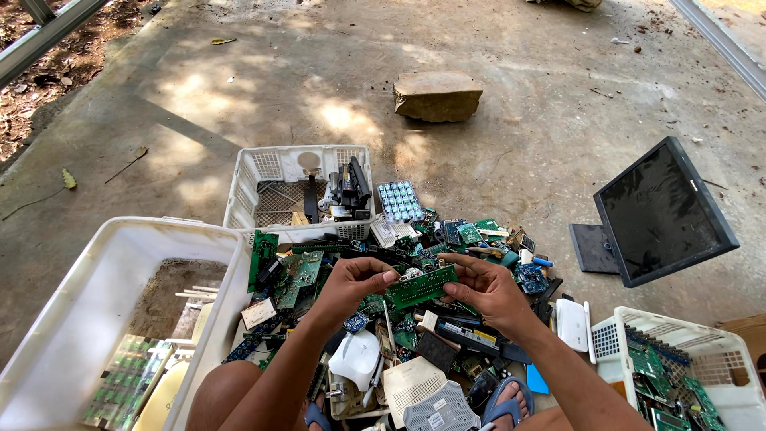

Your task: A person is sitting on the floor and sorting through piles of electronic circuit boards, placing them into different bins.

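**Both hands on a narrow green board above the scrap heap**

The left hand (351, 279) and the right hand (483, 286) hold one long, narrow green circuit board (420, 286) between them — each grip is closed on an end of it, fingertips pinching the edges, the board tilted slightly with its right end higher. It hangs just above a dense pile of circuit boards and electronic scrap (447, 239) spread over the concrete floor (239, 88).

Under the forearms lie white plastic casings (357, 357) and a white ventilated device shell (423, 395); a foot in a blue sandal (504, 403) shows beside them. A block of pale cylindrical cells (399, 200) sits at the far edge of the pile.

To the left stands a large white tub (88, 319) with a stack of green boards (128, 379) in its near corner. Behind the pile is a white slatted basket (275, 172) holding a black device (351, 187) and some loose parts. At the lower right another white slatted basket (710, 343) is packed with green boards. A dark flat monitor (662, 211) stands tilted on its base to the right of the pile, well apart from the hands — and farther back a rough stone block (437, 96) rests on the floor.
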